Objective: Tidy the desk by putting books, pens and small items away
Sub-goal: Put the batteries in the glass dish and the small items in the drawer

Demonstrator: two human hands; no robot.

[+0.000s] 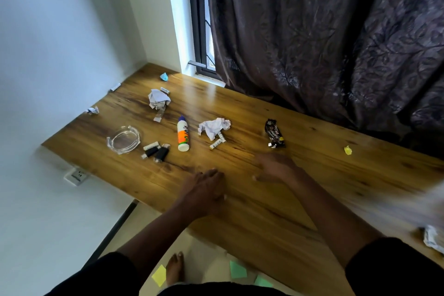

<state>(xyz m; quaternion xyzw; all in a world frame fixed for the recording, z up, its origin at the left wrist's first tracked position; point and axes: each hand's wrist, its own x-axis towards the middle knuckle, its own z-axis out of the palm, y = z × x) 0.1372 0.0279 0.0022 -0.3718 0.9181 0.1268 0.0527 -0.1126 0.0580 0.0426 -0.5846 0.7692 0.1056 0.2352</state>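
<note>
- Sticky notes in yellow and green lie on the floor beside a bare foot.
- Both hands rest on the wooden bench, holding nothing: left hand flat, right hand with fingers relaxed and spread.
- Just beyond them lie two black lighters, a glue bottle, batteries, crumpled paper and a snack wrapper.
- A clear glass ashtray sits to the left.
- Farther back, more crumpled paper lies near the dark curtain.
</note>
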